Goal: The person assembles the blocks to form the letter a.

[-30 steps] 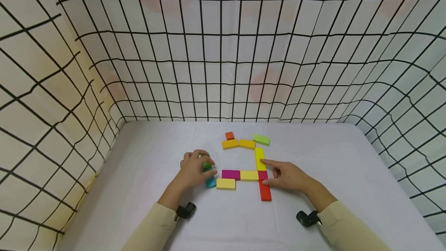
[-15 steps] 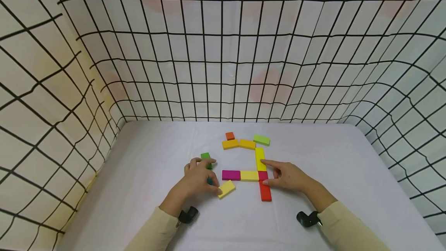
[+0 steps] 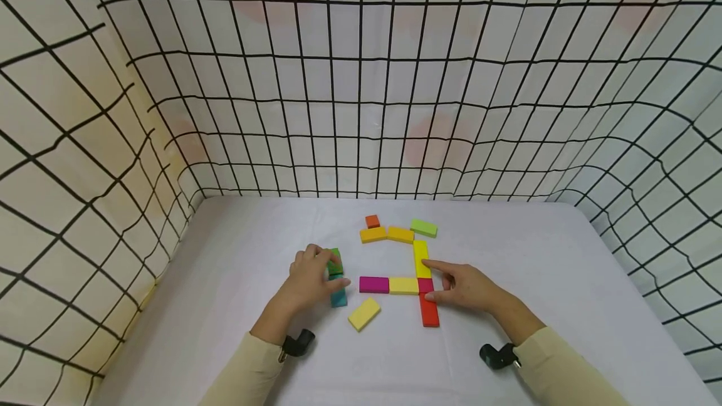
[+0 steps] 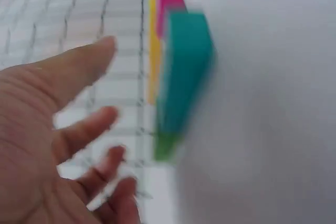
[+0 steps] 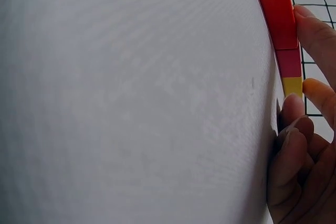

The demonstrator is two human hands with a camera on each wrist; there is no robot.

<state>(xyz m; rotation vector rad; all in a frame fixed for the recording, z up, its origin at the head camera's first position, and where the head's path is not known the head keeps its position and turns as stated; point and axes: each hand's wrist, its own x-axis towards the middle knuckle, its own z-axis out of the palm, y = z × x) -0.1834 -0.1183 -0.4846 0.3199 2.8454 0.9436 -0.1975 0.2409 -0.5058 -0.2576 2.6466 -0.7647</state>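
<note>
My left hand (image 3: 307,277) hovers beside a green block (image 3: 336,268) and a teal block (image 3: 338,298), which lie end to end. In the left wrist view its fingers are spread, with a gap between them and the teal block (image 4: 186,61). A pale yellow block (image 3: 364,314) lies slanted on the cloth, apart from the hand. On the right side, my right hand (image 3: 468,287) rests its straight index finger on a bright yellow block (image 3: 420,250) and its thumb on a red block (image 3: 430,317); the other fingers are bent. A small crimson block (image 3: 425,286) sits between these two.
A magenta block (image 3: 374,285) and another pale yellow block (image 3: 403,286) run in a row up to the crimson one. Farther back lie two amber blocks (image 3: 373,235), an orange block (image 3: 372,221) and a lime block (image 3: 423,228). Black wire mesh (image 3: 361,105) encloses the white table.
The loose pale yellow block was turned askew and pulled nearer by my left thumb, then let go. My left hand has drawn back to the green and teal blocks. The right hand stayed put.
</note>
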